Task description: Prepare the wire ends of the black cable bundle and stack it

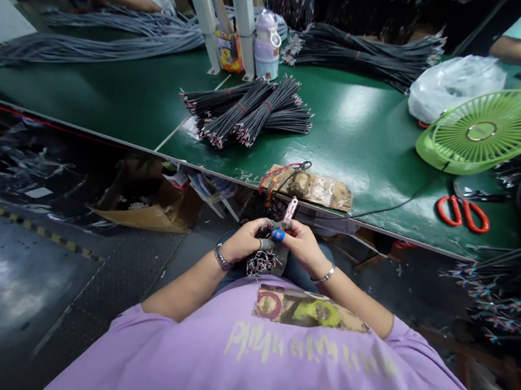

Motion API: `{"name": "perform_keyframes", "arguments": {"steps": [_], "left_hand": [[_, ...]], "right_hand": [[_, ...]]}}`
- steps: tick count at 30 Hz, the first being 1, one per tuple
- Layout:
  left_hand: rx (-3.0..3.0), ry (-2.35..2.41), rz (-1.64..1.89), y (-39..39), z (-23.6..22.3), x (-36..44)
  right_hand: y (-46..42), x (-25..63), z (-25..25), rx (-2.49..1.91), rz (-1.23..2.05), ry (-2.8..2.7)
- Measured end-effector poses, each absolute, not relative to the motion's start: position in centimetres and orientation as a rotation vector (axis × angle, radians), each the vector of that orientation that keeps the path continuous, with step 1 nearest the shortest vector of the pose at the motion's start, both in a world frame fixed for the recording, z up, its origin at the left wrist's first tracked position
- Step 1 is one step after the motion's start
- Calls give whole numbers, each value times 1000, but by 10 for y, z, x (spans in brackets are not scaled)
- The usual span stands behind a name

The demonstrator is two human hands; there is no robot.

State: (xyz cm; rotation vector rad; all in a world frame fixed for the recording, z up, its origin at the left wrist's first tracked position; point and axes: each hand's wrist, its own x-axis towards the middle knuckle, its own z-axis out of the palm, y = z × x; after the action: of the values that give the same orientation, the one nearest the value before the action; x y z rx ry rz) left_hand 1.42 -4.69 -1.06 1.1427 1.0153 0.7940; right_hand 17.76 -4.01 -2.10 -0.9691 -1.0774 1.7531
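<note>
Carton (158,217): open on the floor below the bench at left, small pale scraps inside; plastic bag (459,86) behind the green fan (481,132), contents unclear.
Bench edge (216,171): crosses just beyond the hands, wooden block (330,192) along it; green surface stretches between cable bundles (251,113) and fan.
Wire bunch (264,262): before the torso, ends fanning toward the wearer; fingers hide its full long axis.
Left hand (245,242): curled around the bunch.
Right hand (304,246): fingers bent against it, grip impossible to tell.
</note>
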Motion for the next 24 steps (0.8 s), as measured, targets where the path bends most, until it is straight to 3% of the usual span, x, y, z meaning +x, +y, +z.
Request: {"name": "perform_keyframes", "arguments": {"steps": [9,24], "left_hand": [[1124,1084,889,-49,-5,13],[1136,1069,904,-51,-2,14]], "right_hand": [[-42,183,-33,-1008,1794,-917],[-41,192,-36,-801,2156,-557]]}}
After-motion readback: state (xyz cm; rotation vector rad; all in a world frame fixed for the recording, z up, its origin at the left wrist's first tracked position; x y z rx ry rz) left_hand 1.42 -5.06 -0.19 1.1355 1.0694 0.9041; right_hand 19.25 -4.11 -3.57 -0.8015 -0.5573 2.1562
